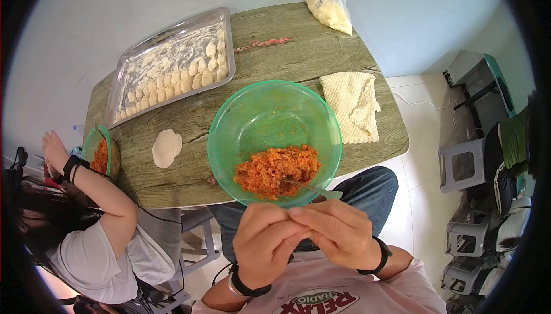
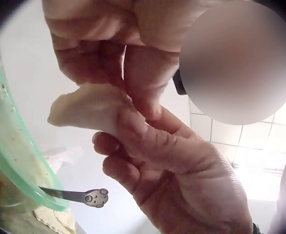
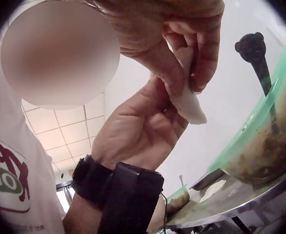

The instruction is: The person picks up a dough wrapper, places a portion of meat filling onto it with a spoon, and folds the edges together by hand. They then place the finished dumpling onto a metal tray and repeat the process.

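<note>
Both hands meet in front of the chest at the near rim of a green bowl (image 1: 274, 90). Between them is a folded white dumpling (image 2: 87, 107), one end poking out past the fingers. My left hand (image 1: 263, 239) pinches its edge with thumb and fingers. My right hand (image 1: 338, 228) pinches it too, thumb laid along the dough. From above, the fingers hide the dumpling; it also shows in the right wrist view as a pale dumpling (image 3: 194, 109). Orange-red minced filling (image 1: 275, 170) fills the bowl's near side, with a bear-headed spoon (image 1: 313, 189) stuck in it.
A floured metal tray (image 1: 172, 30) with rows of dumplings stands at the back left. One round wrapper (image 1: 167, 148) lies left of the bowl, a cream cloth (image 1: 351, 107) right of it. A bag (image 1: 332, 10) sits behind. At left, another person (image 1: 109, 228) sits near a smaller filling bowl (image 1: 112, 156).
</note>
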A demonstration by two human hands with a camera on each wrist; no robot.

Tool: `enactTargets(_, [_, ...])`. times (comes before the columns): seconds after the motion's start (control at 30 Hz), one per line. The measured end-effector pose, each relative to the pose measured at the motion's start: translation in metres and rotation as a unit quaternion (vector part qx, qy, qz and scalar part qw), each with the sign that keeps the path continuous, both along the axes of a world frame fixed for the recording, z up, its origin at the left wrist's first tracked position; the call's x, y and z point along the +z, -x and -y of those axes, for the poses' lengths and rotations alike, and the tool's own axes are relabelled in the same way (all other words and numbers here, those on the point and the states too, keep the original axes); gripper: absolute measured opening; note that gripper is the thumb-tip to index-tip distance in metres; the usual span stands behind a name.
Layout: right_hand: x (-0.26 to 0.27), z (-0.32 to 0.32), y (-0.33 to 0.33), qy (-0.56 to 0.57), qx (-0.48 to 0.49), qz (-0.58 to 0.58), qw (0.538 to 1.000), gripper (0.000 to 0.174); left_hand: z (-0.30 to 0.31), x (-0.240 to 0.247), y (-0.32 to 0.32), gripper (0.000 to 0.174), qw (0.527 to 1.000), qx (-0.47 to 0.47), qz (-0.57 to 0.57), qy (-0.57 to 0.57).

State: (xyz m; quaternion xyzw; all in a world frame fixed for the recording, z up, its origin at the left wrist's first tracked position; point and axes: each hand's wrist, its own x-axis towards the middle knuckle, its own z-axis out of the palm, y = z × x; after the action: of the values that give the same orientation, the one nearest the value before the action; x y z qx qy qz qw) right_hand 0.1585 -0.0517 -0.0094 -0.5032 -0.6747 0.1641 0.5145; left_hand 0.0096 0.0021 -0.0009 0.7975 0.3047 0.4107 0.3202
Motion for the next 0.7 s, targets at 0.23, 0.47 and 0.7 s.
enactTargets(0.23, [0.001, 0.001, -0.001, 0.028, 0.013, -0.001, 1.000, 0.048, -0.001, -0.007, 0.003, 0.027, 1.000, -0.019, 0.000, -0.022])
enactTargets(0.47, [0.006, 0.009, -0.014, 0.159, 0.093, -0.367, 0.912, 0.035, -0.005, -0.003, 0.013, 0.072, 0.982, -0.074, 0.099, 0.142])
enactTargets(0.7, [0.005, 0.012, -0.013, 0.267, 0.224, -0.600, 0.720, 0.031, 0.000, 0.003, -0.001, 0.081, 0.920, -0.228, 0.156, 0.277])
